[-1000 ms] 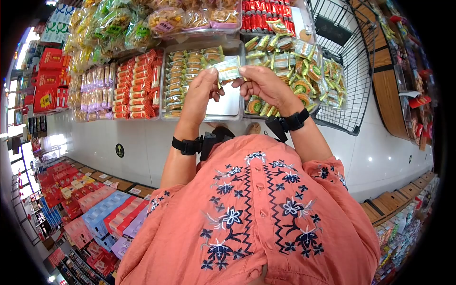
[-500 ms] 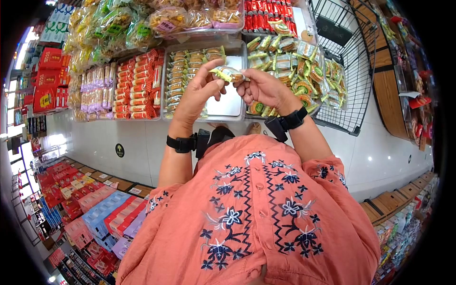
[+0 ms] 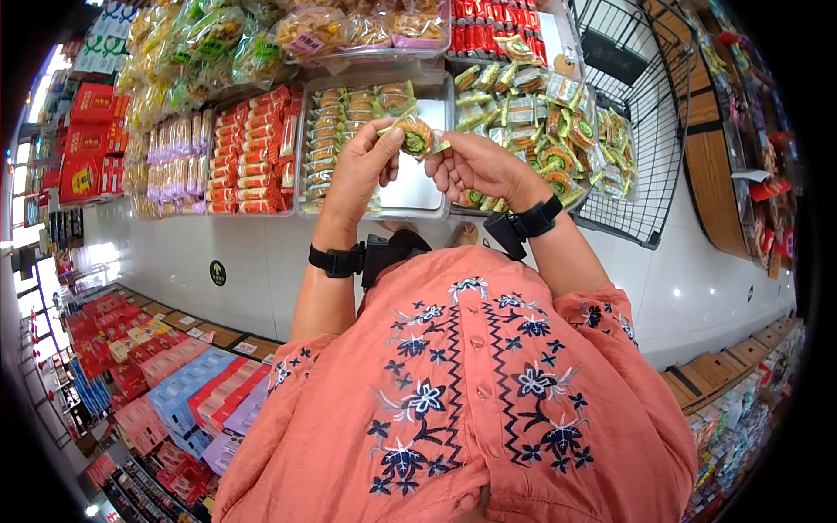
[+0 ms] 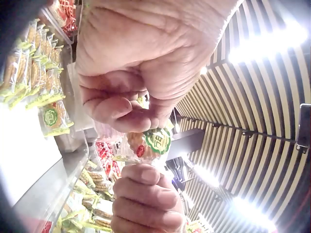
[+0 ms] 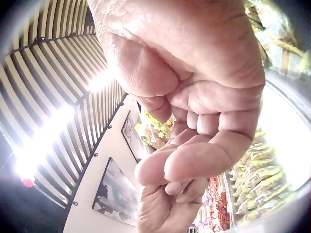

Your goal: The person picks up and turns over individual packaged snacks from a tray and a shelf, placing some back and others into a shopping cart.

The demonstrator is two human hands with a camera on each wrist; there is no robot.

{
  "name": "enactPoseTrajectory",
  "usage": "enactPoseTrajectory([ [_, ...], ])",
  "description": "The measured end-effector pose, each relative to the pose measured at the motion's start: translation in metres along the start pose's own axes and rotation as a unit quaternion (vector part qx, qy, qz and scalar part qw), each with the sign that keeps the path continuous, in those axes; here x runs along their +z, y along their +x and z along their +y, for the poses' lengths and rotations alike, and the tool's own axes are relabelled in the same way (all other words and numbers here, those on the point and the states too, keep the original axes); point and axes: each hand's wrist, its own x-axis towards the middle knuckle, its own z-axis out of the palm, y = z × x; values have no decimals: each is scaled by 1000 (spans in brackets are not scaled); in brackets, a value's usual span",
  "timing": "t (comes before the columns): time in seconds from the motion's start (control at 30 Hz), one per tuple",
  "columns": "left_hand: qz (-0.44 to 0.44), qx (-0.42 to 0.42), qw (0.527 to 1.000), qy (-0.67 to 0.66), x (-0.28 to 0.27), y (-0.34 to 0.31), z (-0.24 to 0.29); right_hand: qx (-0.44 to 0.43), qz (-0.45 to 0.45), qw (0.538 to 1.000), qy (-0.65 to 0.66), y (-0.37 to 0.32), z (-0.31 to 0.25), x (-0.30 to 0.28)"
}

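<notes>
A clear-wrapped round biscuit point(image 3: 416, 137) with a green label is held up between both hands, label side toward the head camera. My left hand point(image 3: 356, 170) pinches its left end between thumb and fingers. At the opposite end, my right hand point(image 3: 486, 166) pinches the yellow-green wrapper edge, its other fingers curled below. The left wrist view shows the biscuit point(image 4: 146, 144) between the two hands. Seen from the right wrist, the right fingers hide much of the packet point(image 5: 154, 131). Below the hands is a clear bin point(image 3: 446, 196) with rows of similar biscuits point(image 3: 324, 139) and a white panel point(image 3: 414, 187).
More wrapped biscuits point(image 3: 523, 131) lie in a pile to the right. A black wire cart point(image 3: 641, 187) stands beyond them. Orange-red packets point(image 3: 253, 157) are stacked on the left, and bagged snacks point(image 3: 209, 39) sit behind. A person's coral embroidered shirt point(image 3: 475, 375) fills the foreground.
The biscuit has been turned over, from its pale printed back, through edge-on, to its green label. The left hand loosened midway and now pinches it again; the right hand stays at its end.
</notes>
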Motion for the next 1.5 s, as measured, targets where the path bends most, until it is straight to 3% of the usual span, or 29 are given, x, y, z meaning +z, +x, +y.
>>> enactPoseTrajectory([
  [0.23, 13, -4, 1000, 8, -1, -6, 2, 1, 41, 998, -48, -6, -2, 7],
  [0.33, 25, -6, 1000, 17, -3, -8, 6, -45, 113, 992, -42, -10, -9, 18],
  [0.43, 25, -5, 999, 20, -6, -8, 5, -105, 108, 988, -19, -11, -8, 13],
  [0.63, 15, -10, 999, 41, -7, -6, 1, -167, 136, 971, -102, -12, -19, 26],
  [0.83, -12, -7, 998, 65, -8, 3, -6, -133, 102, 973, -158, -2, -19, 23],
  [0.93, -11, -1, 995, 98, -8, 7, -13, -129, 151, 976, -88, 8, -11, 19],
  [1.03, -31, 3, 993, 109, -11, 14, -25, -111, 143, 982, -49, 18, 3, 7],
  [1.1, -41, 12, 993, 108, -18, 24, -39, -111, 163, 977, -82, 22, 12, 3],
  [1.2, -8, 44, 956, 289, -27, 45, -45, -111, 216, 957, -159, 31, 21, -6],
  [1.33, 72, 284, 803, 519, -39, 75, -47, -134, 265, 935, -193, 45, 27, -15],
  [1.5, 34, 291, 734, 612, -38, 103, -54, -135, 281, 931, -190, 68, 26, -20],
])
